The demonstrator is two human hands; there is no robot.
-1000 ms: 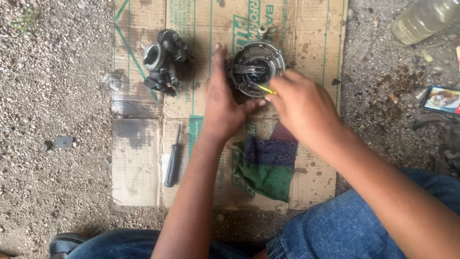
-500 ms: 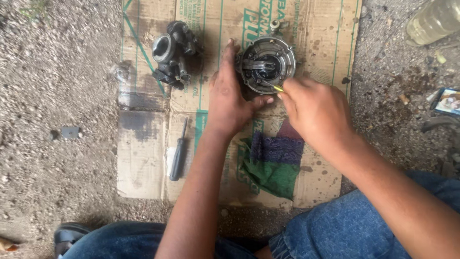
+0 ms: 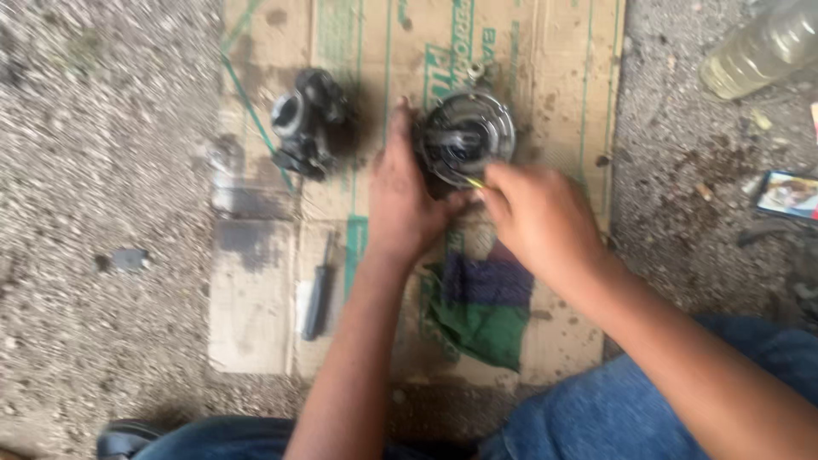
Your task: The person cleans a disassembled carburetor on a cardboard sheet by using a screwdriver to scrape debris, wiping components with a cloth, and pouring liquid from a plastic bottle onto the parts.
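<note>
While left hand (image 3: 405, 204) braces round dark metal housing (image 3: 467, 138) | right hand (image 3: 537, 217) pinches thin yellow tool (image 3: 474, 181) at its rim | flattened brown cardboard (image 3: 256, 307) on gravel ground (image 3: 102, 170) beneath both hands.

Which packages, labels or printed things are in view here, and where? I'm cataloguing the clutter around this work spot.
Flattened cardboard box: spread on the gravel under both hands, brown with green printing and green lines.
Small printed card or packet: on the ground at the right edge, rectangular, dark border, colourful face; too blurred to tell more.
Clear plastic bottle: upper right corner, lying tilted, yellowish liquid inside; no label visible.
</note>
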